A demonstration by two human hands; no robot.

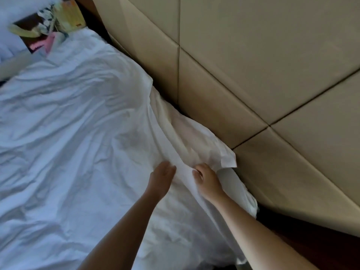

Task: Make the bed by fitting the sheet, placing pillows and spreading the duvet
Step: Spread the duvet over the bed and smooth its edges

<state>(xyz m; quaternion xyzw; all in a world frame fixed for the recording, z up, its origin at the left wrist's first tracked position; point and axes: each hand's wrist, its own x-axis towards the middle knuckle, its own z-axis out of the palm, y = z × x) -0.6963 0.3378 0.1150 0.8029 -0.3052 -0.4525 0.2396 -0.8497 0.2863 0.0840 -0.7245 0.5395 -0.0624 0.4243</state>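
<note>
your right hand (205, 177), nearer the beige padded headboard (253, 65), clutches the crumpled white sheet (87, 123); left hand (162, 177) rests flat-fingered.

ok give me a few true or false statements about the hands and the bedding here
1. The right hand has a grip on a fold of the white bedding. True.
2. The left hand is clenched in a fist. False: its fingers are straight and lie on the bedding.
3. The headboard is padded in beige panels. True.
4. The bedding lies smooth and flat. False: it is heavily wrinkled.
</note>
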